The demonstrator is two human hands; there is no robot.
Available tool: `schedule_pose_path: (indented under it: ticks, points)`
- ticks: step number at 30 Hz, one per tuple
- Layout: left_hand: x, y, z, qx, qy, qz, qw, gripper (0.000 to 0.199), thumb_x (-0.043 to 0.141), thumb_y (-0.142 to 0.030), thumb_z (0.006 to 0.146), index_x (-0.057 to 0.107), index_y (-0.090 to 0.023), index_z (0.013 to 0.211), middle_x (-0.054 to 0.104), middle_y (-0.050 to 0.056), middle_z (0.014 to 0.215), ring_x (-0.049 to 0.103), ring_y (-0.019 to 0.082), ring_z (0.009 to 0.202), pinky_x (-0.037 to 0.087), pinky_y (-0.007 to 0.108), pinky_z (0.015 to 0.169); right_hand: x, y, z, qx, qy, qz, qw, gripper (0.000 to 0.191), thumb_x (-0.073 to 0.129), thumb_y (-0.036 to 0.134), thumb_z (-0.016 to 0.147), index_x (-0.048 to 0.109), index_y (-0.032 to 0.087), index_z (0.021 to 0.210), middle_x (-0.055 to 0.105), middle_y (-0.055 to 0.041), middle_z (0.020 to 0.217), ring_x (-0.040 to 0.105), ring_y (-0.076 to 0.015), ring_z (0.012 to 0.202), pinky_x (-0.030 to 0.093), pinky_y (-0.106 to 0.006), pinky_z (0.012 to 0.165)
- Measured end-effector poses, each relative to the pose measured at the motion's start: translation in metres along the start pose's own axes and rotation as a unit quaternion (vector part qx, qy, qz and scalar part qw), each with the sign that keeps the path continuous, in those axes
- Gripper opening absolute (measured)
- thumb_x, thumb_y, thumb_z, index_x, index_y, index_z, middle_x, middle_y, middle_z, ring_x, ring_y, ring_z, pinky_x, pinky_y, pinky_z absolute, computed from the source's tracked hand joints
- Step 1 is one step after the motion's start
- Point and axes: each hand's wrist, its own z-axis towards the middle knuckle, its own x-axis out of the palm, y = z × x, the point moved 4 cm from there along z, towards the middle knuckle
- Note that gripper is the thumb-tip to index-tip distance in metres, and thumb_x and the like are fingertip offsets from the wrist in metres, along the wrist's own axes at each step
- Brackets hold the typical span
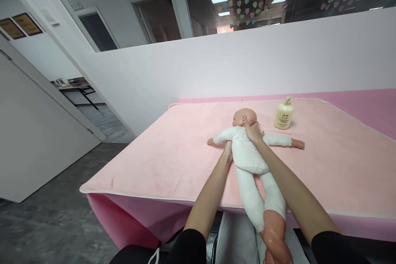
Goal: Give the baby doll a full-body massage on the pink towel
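A baby doll point(247, 152) with a white cloth body lies stretched out on the pink blanket, its bald head turned to the left. Both of its arms are spread sideways, and its legs hang over the front edge of the table towards me. My right hand point(253, 132) is closed on the doll at the neck and shoulder, thumb up by the ear. Down at the doll's left-hand side in view, my left hand point(228, 149) grips the torso under the armpit, its fingers mostly hidden beneath the body.
A pale yellow pump bottle point(284, 114) stands on the pink blanket point(173, 148), right of the doll's head. Behind the table rises a white wall point(148, 78) with a window above. At the left are a white door point(40, 132) and grey floor point(62, 214).
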Motion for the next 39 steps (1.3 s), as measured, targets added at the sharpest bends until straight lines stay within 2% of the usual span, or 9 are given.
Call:
schedule_pose_path:
  ticks: [4, 7, 12, 16, 20, 25, 32, 36, 39]
  points:
    - [-0.009, 0.013, 0.0, -0.02, -0.009, -0.092, 0.996, 0.065, 0.032, -0.067, 0.084, 0.062, -0.013, 0.105, 0.07, 0.013, 0.082, 0.06, 0.031, 0.104, 0.044, 0.044, 0.095, -0.002, 0.009, -0.012, -0.051, -0.044, -0.09, 0.994, 0.074, 0.028, 0.058, 0.088, 0.031, 0.002, 0.136, 0.054, -0.0251, 0.124, 0.044, -0.0358, 0.123, 0.012, -0.058, 0.107]
    - [-0.014, 0.019, -0.009, -0.011, -0.031, -0.147, 0.989, 0.045, 0.042, -0.054, 0.085, 0.065, -0.016, 0.097, 0.071, 0.011, 0.089, 0.059, 0.029, 0.108, 0.044, 0.041, 0.097, -0.009, 0.01, -0.033, -0.118, -0.063, -0.158, 0.978, 0.069, 0.03, 0.05, 0.09, 0.027, 0.002, 0.139, 0.039, -0.0246, 0.14, 0.033, -0.0334, 0.132, 0.008, -0.058, 0.108]
    - [-0.018, 0.021, -0.057, 0.032, -0.084, -0.175, 0.981, 0.029, 0.052, -0.034, 0.085, 0.061, -0.014, 0.104, 0.068, 0.007, 0.107, 0.058, 0.022, 0.11, 0.045, 0.032, 0.095, -0.042, -0.031, -0.117, -0.187, 0.067, -0.261, 0.945, 0.072, 0.031, 0.053, 0.089, 0.019, 0.011, 0.146, 0.015, -0.0184, 0.152, 0.012, -0.0327, 0.141, 0.006, -0.06, 0.109]
    - [-0.01, 0.037, -0.117, 0.0, -0.12, -0.167, 0.979, 0.06, 0.064, -0.028, 0.078, 0.041, -0.021, 0.132, 0.06, 0.008, 0.122, 0.059, 0.019, 0.108, 0.05, 0.03, 0.087, -0.071, -0.081, -0.2, -0.141, 0.131, -0.307, 0.932, 0.076, 0.044, 0.054, 0.083, 0.018, 0.025, 0.148, 0.012, -0.0144, 0.154, 0.024, -0.0407, 0.136, 0.025, -0.062, 0.101]
    - [0.009, 0.06, -0.161, 0.023, -0.145, -0.067, 0.987, 0.086, 0.074, -0.024, 0.067, 0.03, -0.023, 0.142, 0.043, 0.011, 0.142, 0.049, 0.024, 0.123, 0.045, 0.031, 0.096, -0.075, -0.097, -0.241, -0.117, 0.134, -0.283, 0.943, 0.069, 0.04, 0.035, 0.087, 0.015, 0.014, 0.148, 0.022, -0.0227, 0.149, 0.036, -0.0348, 0.131, 0.038, -0.044, 0.097]
    - [0.028, 0.043, -0.159, 0.2, -0.17, 0.128, 0.956, 0.065, 0.064, -0.024, 0.074, 0.043, -0.019, 0.135, 0.045, 0.008, 0.141, 0.04, 0.024, 0.131, 0.032, 0.034, 0.109, -0.073, -0.068, -0.233, -0.163, 0.129, -0.3, 0.931, 0.069, 0.041, 0.012, 0.079, 0.022, 0.008, 0.145, 0.033, -0.0263, 0.139, 0.045, -0.033, 0.12, 0.041, -0.038, 0.091]
    - [0.01, 0.003, -0.115, 0.153, -0.191, 0.288, 0.926, 0.047, 0.053, -0.017, 0.075, 0.056, -0.013, 0.121, 0.062, 0.011, 0.12, 0.054, 0.027, 0.116, 0.043, 0.04, 0.098, -0.085, -0.057, -0.2, -0.141, 0.12, -0.311, 0.932, 0.069, 0.046, 0.013, 0.078, 0.026, 0.012, 0.144, 0.04, -0.023, 0.132, 0.049, -0.0321, 0.11, 0.042, -0.037, 0.085]
    - [-0.001, 0.005, -0.128, 0.127, -0.248, 0.337, 0.9, 0.05, 0.05, -0.019, 0.077, 0.05, -0.008, 0.126, 0.055, 0.017, 0.128, 0.05, 0.027, 0.121, 0.039, 0.039, 0.102, -0.089, -0.067, -0.198, -0.17, 0.109, -0.239, 0.95, 0.063, 0.049, 0.018, 0.08, 0.034, 0.015, 0.14, 0.044, -0.0186, 0.132, 0.048, -0.0298, 0.114, 0.04, -0.037, 0.092]
    - [-0.012, 0.012, -0.156, 0.195, -0.3, 0.317, 0.878, 0.05, 0.045, -0.017, 0.079, 0.047, -0.01, 0.128, 0.052, 0.016, 0.131, 0.047, 0.024, 0.123, 0.037, 0.036, 0.103, -0.115, -0.088, -0.199, -0.189, 0.084, -0.086, 0.974, 0.052, 0.053, 0.026, 0.078, 0.049, 0.017, 0.129, 0.051, -0.0124, 0.129, 0.047, -0.0253, 0.119, 0.037, -0.037, 0.101]
